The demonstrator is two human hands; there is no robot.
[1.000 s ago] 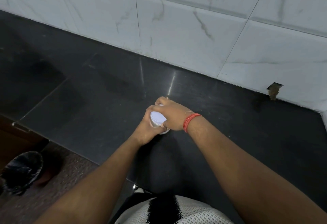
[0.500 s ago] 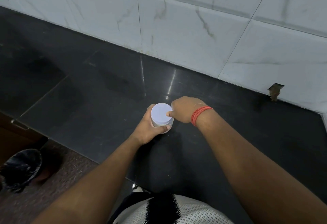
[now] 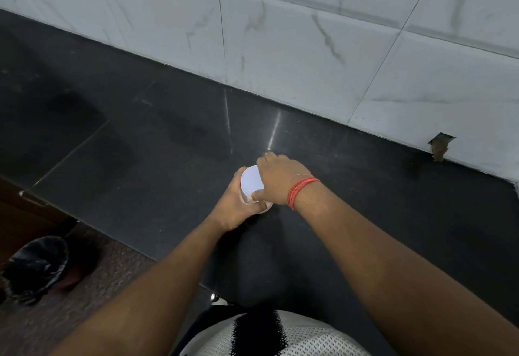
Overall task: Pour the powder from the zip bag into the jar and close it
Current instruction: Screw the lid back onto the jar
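A small jar with a white lid stands on the black stone counter, near its front edge. My left hand wraps around the jar's body from the near left side. Over the lid's right half lies my right hand, which wears red threads at the wrist; its fingers and thumb grip the lid's rim. Both hands hide most of the jar's body. No zip bag is in view.
A white marble-tiled wall runs along the counter's back, with a chipped hole at the right. A dark bin with a black liner stands on the floor at lower left, beside a wooden cabinet edge.
My right hand came off the lid to the right half a second ago and has now come back over it, gripping the rim. My left hand stayed on the jar.
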